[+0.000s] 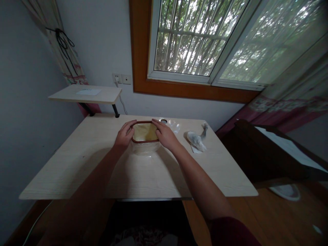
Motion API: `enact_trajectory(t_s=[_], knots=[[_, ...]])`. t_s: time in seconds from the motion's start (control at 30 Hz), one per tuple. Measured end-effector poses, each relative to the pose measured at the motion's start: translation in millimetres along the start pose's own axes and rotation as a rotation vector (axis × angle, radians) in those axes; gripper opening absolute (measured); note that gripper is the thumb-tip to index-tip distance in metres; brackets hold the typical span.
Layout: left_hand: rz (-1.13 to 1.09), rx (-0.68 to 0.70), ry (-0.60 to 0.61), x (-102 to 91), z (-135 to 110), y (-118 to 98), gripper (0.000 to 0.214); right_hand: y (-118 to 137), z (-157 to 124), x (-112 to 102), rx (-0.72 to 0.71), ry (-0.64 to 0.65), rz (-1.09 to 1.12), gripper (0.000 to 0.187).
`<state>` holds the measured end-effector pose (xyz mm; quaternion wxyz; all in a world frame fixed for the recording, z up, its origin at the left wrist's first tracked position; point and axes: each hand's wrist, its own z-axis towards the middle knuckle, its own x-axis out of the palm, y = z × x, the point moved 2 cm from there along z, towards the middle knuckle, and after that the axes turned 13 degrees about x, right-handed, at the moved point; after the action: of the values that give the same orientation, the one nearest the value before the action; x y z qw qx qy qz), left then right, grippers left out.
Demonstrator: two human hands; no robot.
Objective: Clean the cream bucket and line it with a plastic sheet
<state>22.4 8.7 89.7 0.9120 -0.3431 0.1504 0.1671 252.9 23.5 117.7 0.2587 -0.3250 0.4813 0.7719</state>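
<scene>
A rounded rectangular container (pixel 145 133) with a brown rim and a yellowish middle is held over the desk, near its centre. Clear plastic shows below the rim; whether it is the container's wall or a wrapping, I cannot tell. My left hand (pixel 124 134) grips the container's left side, with the thumb at the rim. On the opposite side my right hand (pixel 165 134) clasps the rim, its fingers reaching to the far corner. To the right of my right hand lies a crumpled, tied-looking plastic bag (pixel 196 140) on a small white sheet.
The pale wooden desk (pixel 92 174) carries a raised shelf (pixel 107 96) at its back left, with a white paper (pixel 89 92) on top. Clear plastic (pixel 175 127) lies near a round cable hole (pixel 163 121). A dark piece of furniture (pixel 246 150) stands to the right.
</scene>
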Motion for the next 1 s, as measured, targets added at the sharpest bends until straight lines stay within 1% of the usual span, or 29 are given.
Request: enact_trajectory(t_s=[0.43,0.63,0.83,1.0], knots=[[0.010,0.029,0.011,0.9,1.1,0.5,0.040,-1.9,-0.8,2.1,-0.006,-0.010,0.028,0.063],[-0.026,0.047,-0.012,2.9,0.5,0.6,0.031,-4.6,-0.7,3.9,-0.008,-0.008,0.052,0.063],[-0.071,0.011,-0.050,6.5,-2.2,2.8,0.020,-3.4,-3.9,3.3,-0.002,-0.024,0.143,0.061],[-0.073,-0.010,-0.044,8.3,-4.3,3.3,0.023,-4.2,-6.9,3.4,0.000,-0.016,0.213,0.057]])
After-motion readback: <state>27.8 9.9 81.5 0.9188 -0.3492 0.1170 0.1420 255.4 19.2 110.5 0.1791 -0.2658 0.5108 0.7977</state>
